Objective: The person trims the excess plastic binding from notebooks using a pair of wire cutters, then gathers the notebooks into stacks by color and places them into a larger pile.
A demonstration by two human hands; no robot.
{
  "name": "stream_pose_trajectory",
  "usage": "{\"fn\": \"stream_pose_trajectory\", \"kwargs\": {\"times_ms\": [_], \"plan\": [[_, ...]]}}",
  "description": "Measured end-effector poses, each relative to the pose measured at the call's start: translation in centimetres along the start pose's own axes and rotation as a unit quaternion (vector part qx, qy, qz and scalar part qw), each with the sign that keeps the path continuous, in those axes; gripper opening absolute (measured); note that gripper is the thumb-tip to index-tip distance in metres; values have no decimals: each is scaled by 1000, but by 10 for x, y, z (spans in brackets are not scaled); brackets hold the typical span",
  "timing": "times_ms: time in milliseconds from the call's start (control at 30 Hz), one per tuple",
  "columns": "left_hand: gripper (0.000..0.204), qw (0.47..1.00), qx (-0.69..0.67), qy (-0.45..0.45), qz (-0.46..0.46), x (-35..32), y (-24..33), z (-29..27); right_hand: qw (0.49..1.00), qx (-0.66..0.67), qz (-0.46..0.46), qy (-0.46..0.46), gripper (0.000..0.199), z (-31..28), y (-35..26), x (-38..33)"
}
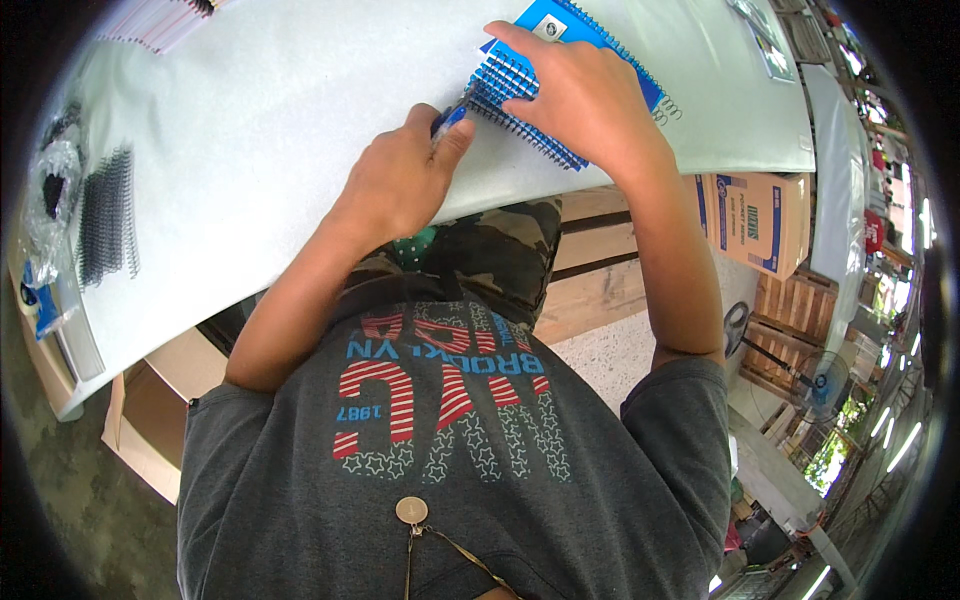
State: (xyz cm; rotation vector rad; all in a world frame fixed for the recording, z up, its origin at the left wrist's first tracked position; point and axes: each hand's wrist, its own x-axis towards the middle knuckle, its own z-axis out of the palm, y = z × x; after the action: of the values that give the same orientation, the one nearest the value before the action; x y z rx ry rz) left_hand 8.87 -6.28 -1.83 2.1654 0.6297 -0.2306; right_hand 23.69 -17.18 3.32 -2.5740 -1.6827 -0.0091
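A stack of blue spiral notebooks (577, 24) lies at the front edge of the white table, fanned so that several wire bindings (502, 80) show side by side. My right hand (590, 100) grips the stack from above, its thumb and forefinger spread across the covers and coils. In my left hand (405, 170) is a pair of blue-handled pliers (455, 117), fingers closed around it. The dark metal tip of the pliers meets the left ends of the coils. My right palm hides part of the notebooks, and loose coil ends stick out at their right corner.
On the white table (270, 130), black wire coils (106, 215) and a clear plastic bag (55, 190) lie at the left. More bound pages (155, 22) sit at the far left. Cardboard boxes (758, 222) stand below the right edge; a fan (820, 383) is further right.
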Motion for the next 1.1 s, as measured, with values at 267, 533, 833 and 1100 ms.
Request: {"fn": "stream_pose_trajectory", "kwargs": {"times_ms": [267, 533, 833, 1100], "plan": [[57, 685, -660, -302, -61, 11, -23, 0, 999, -29, -20, 16, 55, 1, -2, -1], [59, 680, -659, -312, -73, 11, -20, -5, 998, -55, -5, 21, 48, 3, -8, -2], [57, 605, -685, -405, 25, 30, -53, 5, 999, -42, -12, 10, 46, 0, -8, 0], [50, 835, -481, -240, -117, 7, -9, -14, 998, -67, -16, 3, 47, -2, -12, 0]]}}
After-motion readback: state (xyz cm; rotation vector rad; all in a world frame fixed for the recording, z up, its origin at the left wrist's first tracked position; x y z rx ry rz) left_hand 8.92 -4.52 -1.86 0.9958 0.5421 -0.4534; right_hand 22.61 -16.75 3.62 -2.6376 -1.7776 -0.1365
